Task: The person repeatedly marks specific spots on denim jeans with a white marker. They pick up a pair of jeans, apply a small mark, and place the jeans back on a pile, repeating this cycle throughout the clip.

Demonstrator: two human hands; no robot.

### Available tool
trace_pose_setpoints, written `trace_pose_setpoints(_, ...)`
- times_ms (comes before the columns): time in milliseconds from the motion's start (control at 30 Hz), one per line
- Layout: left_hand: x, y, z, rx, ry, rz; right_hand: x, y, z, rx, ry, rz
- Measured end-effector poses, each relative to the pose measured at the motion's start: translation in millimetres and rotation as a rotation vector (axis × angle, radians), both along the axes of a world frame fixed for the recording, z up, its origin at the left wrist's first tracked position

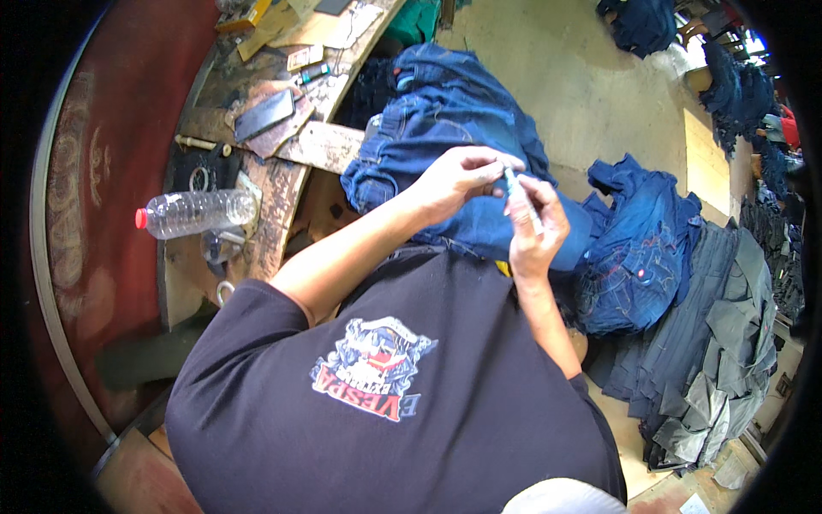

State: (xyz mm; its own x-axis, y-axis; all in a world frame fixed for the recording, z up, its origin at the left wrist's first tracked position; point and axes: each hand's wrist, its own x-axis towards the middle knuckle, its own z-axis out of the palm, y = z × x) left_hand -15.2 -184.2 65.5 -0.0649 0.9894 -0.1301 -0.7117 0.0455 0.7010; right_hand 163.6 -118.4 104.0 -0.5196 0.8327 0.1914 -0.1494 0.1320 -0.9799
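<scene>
The left hand (pixel 467 176) curls its fingertips at the upper end of a slim object (pixel 511 182); whether it pinches that end, I cannot tell. Light, precise fingertip contact suits something so small. Farther right, the right hand (pixel 539 224) grips the object's lower length between thumb and fingers; keeping that hold steady should let the left fingers work accurately. The object, between both hands above blue denim (pixel 479 224), looks narrow, pale and slightly tilted; finer detail is hidden.
</scene>
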Motion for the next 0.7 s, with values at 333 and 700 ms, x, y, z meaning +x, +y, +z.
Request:
trace_pose_setpoints(333, -30, 84, -54, -0.367, 2.038, -0.513, 42, -2, -100, 0.424, -0.464, -0.178)
trace_pose_setpoints(700, -38, 175, -112, -0.07, 1.698, -0.453, 57, 1, -139, -0.003, -0.393, -0.361)
